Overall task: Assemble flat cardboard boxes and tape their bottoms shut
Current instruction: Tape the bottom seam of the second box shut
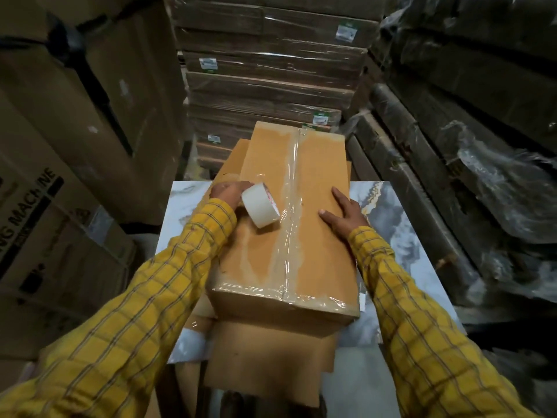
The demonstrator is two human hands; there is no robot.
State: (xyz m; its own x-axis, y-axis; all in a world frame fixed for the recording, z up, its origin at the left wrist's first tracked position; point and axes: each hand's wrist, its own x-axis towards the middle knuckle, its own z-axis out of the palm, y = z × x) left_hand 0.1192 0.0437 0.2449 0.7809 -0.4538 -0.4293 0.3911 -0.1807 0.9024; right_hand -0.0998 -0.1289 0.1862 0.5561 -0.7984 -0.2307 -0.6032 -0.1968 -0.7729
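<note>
1. Cardboard box (316,212), brown and rectangular, lies bottom-up on flat cardboard sheets (271,357) over a marble-patterned table (388,212); glossy clear tape runs along its centre seam and across the near edge.
2. Stacked flat cartons (271,70) behind it carry small white-and-green labels, too small to read; a big carton (36,206) on the left reads "MACHINE".
3. Right hand (343,214) lies flat, fingers straight, pressing the box top.
4. Left hand (227,193) grips a white tape roll (260,205) resting on the box.
</note>
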